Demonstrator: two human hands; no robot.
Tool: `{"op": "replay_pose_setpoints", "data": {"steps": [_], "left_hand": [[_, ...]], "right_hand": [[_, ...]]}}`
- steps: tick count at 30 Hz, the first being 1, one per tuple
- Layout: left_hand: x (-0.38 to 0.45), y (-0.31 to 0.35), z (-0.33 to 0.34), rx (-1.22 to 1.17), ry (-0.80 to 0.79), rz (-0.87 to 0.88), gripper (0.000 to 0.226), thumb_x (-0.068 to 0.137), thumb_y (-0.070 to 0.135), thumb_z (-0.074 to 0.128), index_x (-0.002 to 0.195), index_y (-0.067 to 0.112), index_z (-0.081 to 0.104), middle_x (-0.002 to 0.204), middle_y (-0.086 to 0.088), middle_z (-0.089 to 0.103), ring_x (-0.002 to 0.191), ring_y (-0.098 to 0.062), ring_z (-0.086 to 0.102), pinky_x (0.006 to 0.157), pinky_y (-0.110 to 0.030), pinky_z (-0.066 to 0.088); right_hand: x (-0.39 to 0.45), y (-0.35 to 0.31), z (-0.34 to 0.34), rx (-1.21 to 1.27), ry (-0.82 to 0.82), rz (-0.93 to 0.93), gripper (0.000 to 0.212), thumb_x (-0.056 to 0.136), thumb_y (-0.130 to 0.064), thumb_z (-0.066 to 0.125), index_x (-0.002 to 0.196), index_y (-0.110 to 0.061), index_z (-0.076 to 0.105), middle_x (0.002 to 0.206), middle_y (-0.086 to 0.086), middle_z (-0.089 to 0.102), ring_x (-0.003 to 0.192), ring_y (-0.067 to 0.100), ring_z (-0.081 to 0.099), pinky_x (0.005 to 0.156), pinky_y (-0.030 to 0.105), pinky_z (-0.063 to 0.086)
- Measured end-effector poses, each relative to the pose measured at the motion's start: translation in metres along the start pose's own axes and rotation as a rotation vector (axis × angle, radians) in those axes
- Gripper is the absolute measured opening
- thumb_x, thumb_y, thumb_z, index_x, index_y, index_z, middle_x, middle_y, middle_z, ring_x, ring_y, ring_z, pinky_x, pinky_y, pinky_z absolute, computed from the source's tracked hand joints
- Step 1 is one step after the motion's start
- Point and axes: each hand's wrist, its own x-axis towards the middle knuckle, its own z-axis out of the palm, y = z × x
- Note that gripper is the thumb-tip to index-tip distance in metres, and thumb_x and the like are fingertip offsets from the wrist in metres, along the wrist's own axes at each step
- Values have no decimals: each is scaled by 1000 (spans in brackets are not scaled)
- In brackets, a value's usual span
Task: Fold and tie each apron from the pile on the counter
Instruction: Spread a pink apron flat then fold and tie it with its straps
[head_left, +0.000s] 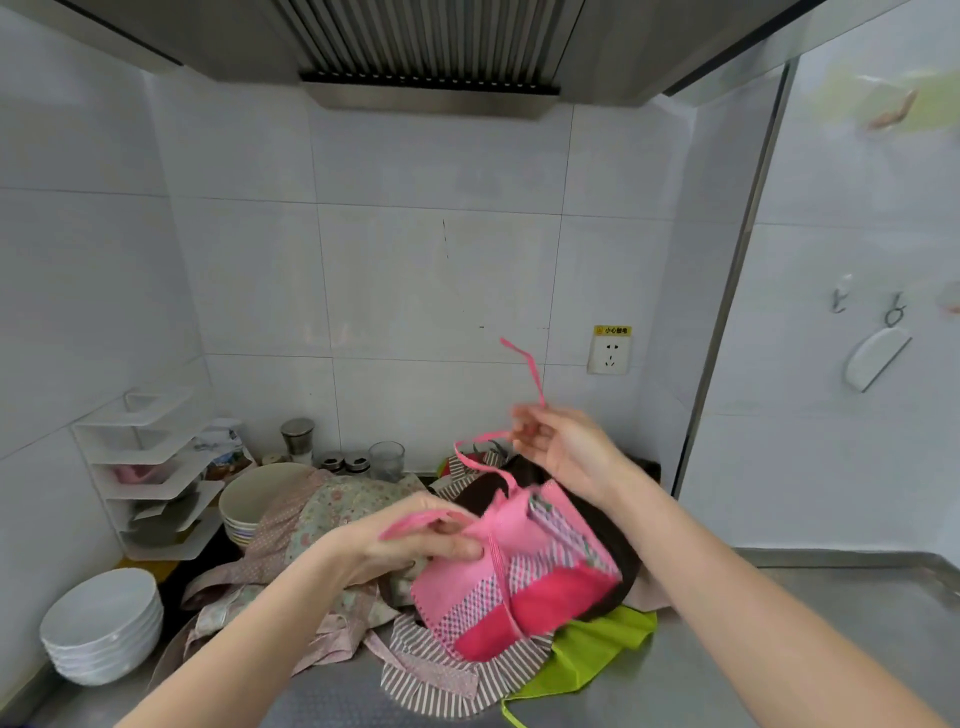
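left hand (415, 540) grip pinches pink apron (519, 577) | right hand (561, 447) grip pinches blurred strap (524, 364)

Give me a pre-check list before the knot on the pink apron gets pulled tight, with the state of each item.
1. Pink apron folded into a compact bundle: ok.
2. Strap wrapped around the bundle: ok, a pink band crosses its middle.
3. Left hand holds one strap end and steadies the bundle: ok.
4. Right hand pinches the other strap, raised above the bundle: ok; its loose tail flicks upward.
5. Straps already crossed into a knot: cannot tell, the crossing is hidden beside the left hand.
6. Bundle free of the other aprons: not ok, it rests on the pile, over the striped apron and green cloth.
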Motion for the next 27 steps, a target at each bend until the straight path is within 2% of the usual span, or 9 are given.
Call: {"op": "replay_pose_setpoints", "data": {"steps": [3,5,7,11,16,20,23,25,27], "left_hand": [[2,-6,-5,-220,158,66,42,76,34,70,109,9,67,115,-10,67,107,-25,63,93,-35,47],[6,-8,-4,-348,342,52,42,68,38,75,102,13,70,107,-5,70,98,-20,66,83,-33,47],[12,-14,-4,-495,550,21,28,75,27,74,98,12,68,97,-3,71,90,-18,65,72,-31,45],[20,-39,-11,-721,881,-125,18,80,10,68,97,10,63,97,-8,66,90,-25,60,66,-32,44],[18,-68,-1,-830,1073,-234,17,82,5,67,75,14,55,81,-8,59,69,-22,54,63,-31,43],[19,-107,13,-679,1090,-323,7,82,7,68,81,8,61,82,-12,61,71,-24,56,65,-32,47],[24,-143,30,-290,920,-435,9,82,7,68,74,4,70,68,-9,60,66,-21,55,58,-23,45],[31,-167,47,-160,771,-520,10,81,11,69,74,5,72,63,-7,59,66,-19,54,59,-25,43],[39,-184,65,-196,616,-576,8,78,10,72,70,11,73,63,-4,61,72,-19,57,66,-30,46]], "right_hand": [[-16,27,-12,-159,33,47,30,98,-1,35,79,5,58,60,7,66,50,6,63,51,16,49],[-22,47,-19,-151,-14,107,30,99,-8,37,85,-1,62,77,11,66,64,14,63,61,24,51],[-27,63,-28,-181,22,134,33,100,-17,39,81,-5,63,75,11,65,69,19,62,67,29,52],[-44,79,-39,-428,6,140,35,101,-25,40,83,-7,64,77,8,67,72,16,62,64,23,50],[-55,87,-43,-691,-141,167,31,100,-17,39,84,-13,65,85,3,71,76,8,59,65,18,47],[-58,97,-33,-892,-290,97,29,98,-14,42,81,-18,65,85,4,71,79,1,61,72,13,46],[-56,110,-24,-958,-414,2,28,96,-15,45,77,-18,65,77,9,72,82,17,67,87,33,48],[-52,123,-19,-897,-460,19,32,97,-16,42,74,-20,63,67,2,68,69,20,63,80,36,47],[-46,136,-18,-812,-447,106,35,100,-13,39,74,-18,61,57,0,60,56,4,57,67,20,46]]}}
